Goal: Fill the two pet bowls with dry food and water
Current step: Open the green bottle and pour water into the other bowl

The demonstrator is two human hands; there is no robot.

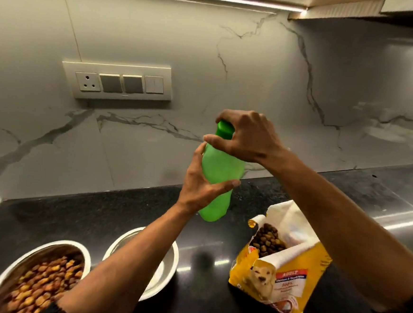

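Note:
A green plastic bottle (219, 182) is held upright above the black counter. My left hand (202, 183) grips its body from the left. My right hand (246, 137) is closed over its dark green cap (224, 128) from the right. At the lower left a steel bowl (8, 271) holds brown dry food (47, 284). Beside it to the right stands a second steel bowl (167, 264), partly hidden by my left forearm; its contents cannot be seen. An open yellow bag of dry dog food (278, 265) stands at the right, kibble showing in its mouth.
The black counter (97, 212) runs back to a marble-patterned wall. A switch and socket panel (117, 81) is on the wall at the left. A steel sink surround (394, 210) lies at the far right.

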